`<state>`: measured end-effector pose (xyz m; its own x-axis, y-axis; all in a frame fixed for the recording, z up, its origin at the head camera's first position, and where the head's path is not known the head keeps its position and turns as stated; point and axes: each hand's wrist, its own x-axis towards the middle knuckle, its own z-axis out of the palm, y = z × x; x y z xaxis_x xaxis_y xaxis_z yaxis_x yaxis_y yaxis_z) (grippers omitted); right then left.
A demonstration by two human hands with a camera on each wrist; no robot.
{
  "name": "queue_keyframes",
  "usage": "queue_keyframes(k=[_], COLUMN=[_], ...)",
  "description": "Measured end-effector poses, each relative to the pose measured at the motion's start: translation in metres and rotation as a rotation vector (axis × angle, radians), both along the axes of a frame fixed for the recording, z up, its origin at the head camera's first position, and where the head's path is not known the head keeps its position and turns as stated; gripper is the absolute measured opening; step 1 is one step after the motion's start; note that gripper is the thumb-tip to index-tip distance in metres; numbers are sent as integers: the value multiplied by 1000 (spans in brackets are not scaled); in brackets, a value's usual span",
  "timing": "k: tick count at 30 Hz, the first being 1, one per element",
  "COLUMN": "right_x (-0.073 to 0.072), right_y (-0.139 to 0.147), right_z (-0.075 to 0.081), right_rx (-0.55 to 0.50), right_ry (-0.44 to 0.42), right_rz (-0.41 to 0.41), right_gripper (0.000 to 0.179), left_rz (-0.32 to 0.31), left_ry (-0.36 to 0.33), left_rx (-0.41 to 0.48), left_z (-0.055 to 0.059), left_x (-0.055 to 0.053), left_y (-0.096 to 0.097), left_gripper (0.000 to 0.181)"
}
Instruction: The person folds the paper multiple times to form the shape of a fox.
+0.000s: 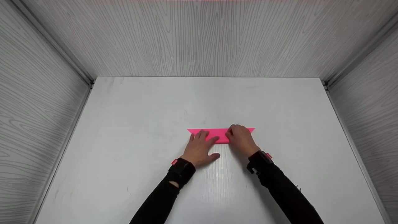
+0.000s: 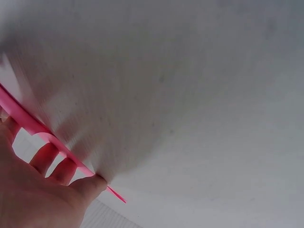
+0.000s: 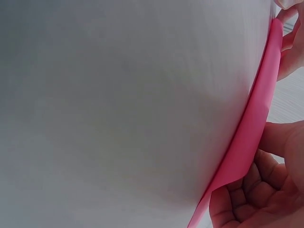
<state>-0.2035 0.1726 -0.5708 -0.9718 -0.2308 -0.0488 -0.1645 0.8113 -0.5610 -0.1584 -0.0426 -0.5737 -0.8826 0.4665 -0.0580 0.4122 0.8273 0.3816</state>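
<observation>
A folded pink sheet of paper point(image 1: 221, 133) lies on the white table as a long narrow strip, its far edge longer and its ends slanting to points. My left hand point(image 1: 199, 151) rests on its left part with fingers spread, the thumb out on the table. In the left wrist view, fingertips point(image 2: 66, 166) press along the pink strip point(image 2: 42, 135). At the right part, my right hand point(image 1: 243, 140) grips the paper with curled fingers. The right wrist view has the right thumb point(image 3: 275, 135) at the edge of the paper point(image 3: 247, 137), the other fingers folded in below it.
The white tabletop point(image 1: 140, 109) spreads around the paper on all sides. Grey wood-grain panels stand at the back point(image 1: 199, 37), at the left point(image 1: 34, 109) and at the right point(image 1: 370, 99). Dark bands point(image 1: 182, 171) circle both wrists over black sleeves.
</observation>
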Motion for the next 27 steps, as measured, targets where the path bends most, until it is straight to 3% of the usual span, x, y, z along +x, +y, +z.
queue_keyframes(k=[13,19,27], right_x=[-1,-4,-5], right_y=[-2,-2,2], right_z=[1,2,5], right_rx=[16,32,26], right_ry=[13,-6,-18], right_rz=[-16,-10,8], right_gripper=[13,13,14], left_rz=[6,11,15], left_ry=[-5,-44,-40], left_rx=[-38,-58,-68], left_z=[-5,-3,2], left_x=[-2,-1,1], left_y=[3,4,4], left_gripper=[67,68,70])
